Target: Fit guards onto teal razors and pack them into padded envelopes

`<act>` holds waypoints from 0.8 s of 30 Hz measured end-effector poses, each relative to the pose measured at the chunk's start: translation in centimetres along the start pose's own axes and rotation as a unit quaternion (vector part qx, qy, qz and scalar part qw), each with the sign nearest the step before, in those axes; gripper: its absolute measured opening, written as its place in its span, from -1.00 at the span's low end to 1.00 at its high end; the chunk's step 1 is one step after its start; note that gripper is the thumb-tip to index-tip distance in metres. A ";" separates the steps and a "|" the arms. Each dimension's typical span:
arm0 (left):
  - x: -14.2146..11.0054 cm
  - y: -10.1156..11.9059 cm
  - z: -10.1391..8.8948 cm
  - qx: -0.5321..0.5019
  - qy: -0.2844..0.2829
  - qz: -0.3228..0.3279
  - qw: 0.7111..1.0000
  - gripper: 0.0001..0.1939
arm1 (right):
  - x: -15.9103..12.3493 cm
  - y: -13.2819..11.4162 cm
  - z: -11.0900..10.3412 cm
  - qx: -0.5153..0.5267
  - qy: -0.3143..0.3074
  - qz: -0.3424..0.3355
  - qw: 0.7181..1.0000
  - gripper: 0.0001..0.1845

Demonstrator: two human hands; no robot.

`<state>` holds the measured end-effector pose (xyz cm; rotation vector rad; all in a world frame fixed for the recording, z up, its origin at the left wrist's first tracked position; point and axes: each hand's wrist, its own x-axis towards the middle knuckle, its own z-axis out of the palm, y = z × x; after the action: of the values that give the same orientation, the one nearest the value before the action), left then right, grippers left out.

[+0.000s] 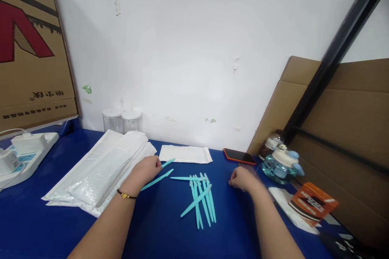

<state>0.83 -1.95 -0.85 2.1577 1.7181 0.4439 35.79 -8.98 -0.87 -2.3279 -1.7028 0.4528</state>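
My left hand is closed in a pinch on a slim turquoise eyebrow razor, whose end sticks out past the fingers. Just below that hand, a second razor lies slanted on the blue table, partly hidden by the wrist. Several more turquoise razors lie in a loose, overlapping pile between my hands, one of them crosswise on top. To the right of the pile, my right hand has its fingers curled together; what they hold, if anything, is hidden. Clear plastic shows beside that hand.
White padded mailers lie stacked at left, before two clear jars. A flat white packet and a phone lie by the wall. At right stand a teal bottle and orange box. A power strip sits far left.
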 end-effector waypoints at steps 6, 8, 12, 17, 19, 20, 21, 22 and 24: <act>-0.5 2.5 0.4 -0.225 -0.038 0.100 0.969 -0.78 | 0.4 -1.8 0.9 0.303 0.030 -0.118 0.945 -0.81; -0.9 3.5 0.8 -0.229 -0.039 0.127 0.964 -0.71 | 0.0 -3.2 1.4 0.431 0.021 -0.134 0.892 -0.73; -1.7 5.2 1.5 -0.225 -0.030 0.163 0.960 -0.59 | -1.1 -5.7 2.1 0.607 -0.019 -0.138 0.783 -0.66; -2.1 6.0 2.0 -0.215 -0.044 0.223 0.950 -0.61 | -1.8 -6.9 2.7 0.658 -0.053 -0.128 0.740 -0.61; -2.1 6.0 2.2 -0.200 -0.046 0.237 0.949 -0.63 | -1.9 -7.1 2.9 0.652 -0.038 -0.135 0.745 -0.63; -2.1 6.0 2.3 -0.194 -0.048 0.240 0.950 -0.63 | -1.9 -7.2 2.9 0.650 -0.030 -0.140 0.747 -0.64; -2.0 6.0 2.3 -0.188 -0.051 0.240 0.951 -0.63 | -2.0 -7.3 3.0 0.647 -0.026 -0.143 0.748 -0.65; -2.0 6.0 2.4 -0.182 -0.054 0.238 0.952 -0.62 | -2.0 -7.4 3.0 0.646 -0.023 -0.147 0.749 -0.66; -2.1 6.0 2.5 -0.169 -0.059 0.234 0.956 -0.61 | -2.1 -7.6 3.1 0.644 -0.021 -0.153 0.750 -0.67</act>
<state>6.71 -5.43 -0.42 2.2603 0.9698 0.6600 27.37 -8.69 -0.78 -0.9972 -1.0619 1.1306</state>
